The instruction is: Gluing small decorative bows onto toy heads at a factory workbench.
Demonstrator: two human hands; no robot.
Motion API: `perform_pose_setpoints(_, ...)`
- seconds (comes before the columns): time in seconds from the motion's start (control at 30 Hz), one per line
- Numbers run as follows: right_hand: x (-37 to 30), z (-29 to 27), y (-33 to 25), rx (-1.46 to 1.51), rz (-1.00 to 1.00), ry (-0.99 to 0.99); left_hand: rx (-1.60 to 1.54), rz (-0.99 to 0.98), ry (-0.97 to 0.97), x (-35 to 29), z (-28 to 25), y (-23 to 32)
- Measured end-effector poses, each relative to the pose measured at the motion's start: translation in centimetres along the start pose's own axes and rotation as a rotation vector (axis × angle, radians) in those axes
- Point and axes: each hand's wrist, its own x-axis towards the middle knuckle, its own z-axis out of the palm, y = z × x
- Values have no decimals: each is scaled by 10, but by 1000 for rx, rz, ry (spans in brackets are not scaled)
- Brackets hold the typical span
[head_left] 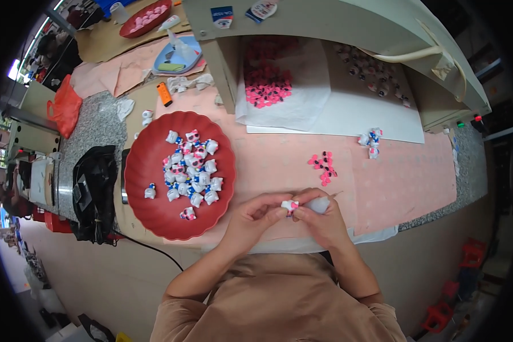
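Note:
Close to my body, a small white cat-like figurine (289, 205) with a pink piece on it is pinched between the fingertips of both hands. My left hand (253, 219) grips its left side. On its other side are the thumb and fingers of my right hand (327, 223), which also holds a translucent squeeze bottle (318, 205) with a thin tip pointing right. Just beyond my hands, several small pink pieces with dark spots (324, 166) lie on the pink work sheet (268, 165). Further right, a few white and blue figurines (371, 140) sit in a cluster.
To the left stands a red scalloped tray (141, 194) with many figurines. A grey hooded machine (336, 23) spans the back; pink pieces (268, 85) and white parts (376, 71) lie beneath it. An orange lighter-like object (164, 94), a blue tray (182, 57) and a black bag (94, 191) are left.

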Motion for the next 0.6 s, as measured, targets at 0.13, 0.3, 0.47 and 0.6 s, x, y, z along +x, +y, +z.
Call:
perform_pose_setpoints(0.13, 2, -2, -9, 3, 41, -190, 919, 580, 252, -40, -8, 40)
perform_pose_setpoints(0.3, 5, -15, -4, -189, -65, 68, 1636, 366, 448, -59, -33, 54)
perform_pose_setpoints(0.47, 3, -23, -1, -248, -117, 78, 1791, 363, 352, -69, -56, 52)
perform_pose_setpoints(0.6, 4, -13, -7, -184, -134, 82, 1827, 439, 395, -58, -81, 58)
